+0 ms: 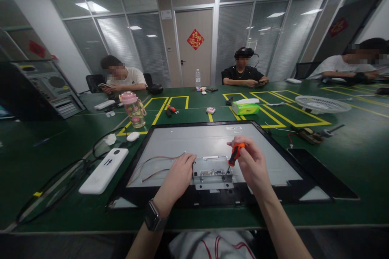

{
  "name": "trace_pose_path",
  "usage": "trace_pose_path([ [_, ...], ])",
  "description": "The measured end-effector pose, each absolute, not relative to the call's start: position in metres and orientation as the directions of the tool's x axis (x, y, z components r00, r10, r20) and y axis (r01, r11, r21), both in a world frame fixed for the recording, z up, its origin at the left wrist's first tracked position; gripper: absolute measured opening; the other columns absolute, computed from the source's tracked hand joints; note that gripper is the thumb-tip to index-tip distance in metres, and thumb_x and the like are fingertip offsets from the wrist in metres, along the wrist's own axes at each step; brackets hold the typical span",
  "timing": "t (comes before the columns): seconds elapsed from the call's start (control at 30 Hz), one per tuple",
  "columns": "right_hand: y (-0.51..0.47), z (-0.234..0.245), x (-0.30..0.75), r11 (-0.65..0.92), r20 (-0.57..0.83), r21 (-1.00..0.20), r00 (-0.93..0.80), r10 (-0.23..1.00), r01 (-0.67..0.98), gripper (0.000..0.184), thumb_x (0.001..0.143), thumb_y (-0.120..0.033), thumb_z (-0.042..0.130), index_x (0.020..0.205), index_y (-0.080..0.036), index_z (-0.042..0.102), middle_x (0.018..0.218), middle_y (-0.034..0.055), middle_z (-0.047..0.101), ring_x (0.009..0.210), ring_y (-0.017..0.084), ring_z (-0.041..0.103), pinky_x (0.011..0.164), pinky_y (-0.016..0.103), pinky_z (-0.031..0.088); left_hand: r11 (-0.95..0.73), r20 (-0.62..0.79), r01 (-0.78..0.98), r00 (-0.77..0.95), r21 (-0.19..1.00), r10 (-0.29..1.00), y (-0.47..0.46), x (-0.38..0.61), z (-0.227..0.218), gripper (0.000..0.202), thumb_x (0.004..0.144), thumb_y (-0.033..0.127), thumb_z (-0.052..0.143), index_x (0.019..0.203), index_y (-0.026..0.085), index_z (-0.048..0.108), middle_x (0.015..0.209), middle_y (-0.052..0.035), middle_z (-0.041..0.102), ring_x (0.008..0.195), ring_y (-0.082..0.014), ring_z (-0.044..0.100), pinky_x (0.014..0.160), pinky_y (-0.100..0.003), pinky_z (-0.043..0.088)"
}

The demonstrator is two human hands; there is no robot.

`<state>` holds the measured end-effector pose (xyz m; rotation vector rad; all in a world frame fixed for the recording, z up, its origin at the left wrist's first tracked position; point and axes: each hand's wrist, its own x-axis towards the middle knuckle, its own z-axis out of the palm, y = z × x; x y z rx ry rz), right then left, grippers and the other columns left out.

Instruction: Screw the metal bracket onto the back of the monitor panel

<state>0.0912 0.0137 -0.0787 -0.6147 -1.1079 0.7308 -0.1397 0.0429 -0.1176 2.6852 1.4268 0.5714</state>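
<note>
My right hand (253, 162) is closed around an orange and black screwdriver (236, 153). The shaft points down to the right part of the port row on a metal bracket (209, 165). That bracket, with several video-type connectors on its near side, sits on the grey back of a flat display panel (164, 137) with a black frame. My left hand (180, 172) holds the bracket's left edge, fingers close together; a dark watch (152, 215) is on that wrist. Thin coloured wires (148, 164) lie on the panel left of the bracket.
Left of the panel are a white power bank (105, 170), black cables (57, 182) and a pink-lidded bottle (133, 109). On the right are a black phone-like slab (322, 172) and a power tool (311, 134). A tissue pack (245, 108) lies behind. Several people sit beyond.
</note>
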Motion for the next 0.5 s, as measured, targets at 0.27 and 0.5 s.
trace_pose_path([
  [0.27,0.0096,-0.0723,0.0892,0.519,0.481,-0.776,0.197,0.854,-0.358,0.023,0.091,-0.044,0.065,0.102,-0.025,0.072,0.087,0.004,0.069,0.083,0.02,0.064,0.079,0.036,0.052,-0.579,0.307,0.785,0.507,0.22,0.805,0.0442,-0.1406,-0.1211,0.043,0.094,0.005,0.035,0.131,0.017,0.054,0.13,-0.0104,0.061,0.12,-0.0227,0.058,0.107,-0.04,0.046],
  [0.5,0.0103,-0.077,0.0903,0.586,0.517,-0.762,0.284,0.807,-0.276,0.021,0.077,-0.039,0.081,0.093,-0.029,0.073,0.092,0.001,0.066,0.088,0.019,0.065,0.076,0.031,0.053,-0.579,0.289,0.787,0.515,0.214,0.807,0.0442,-0.1404,-0.1189,0.043,0.093,0.004,0.036,0.131,0.016,0.053,0.13,-0.0116,0.061,0.121,-0.0238,0.058,0.108,-0.042,0.046],
])
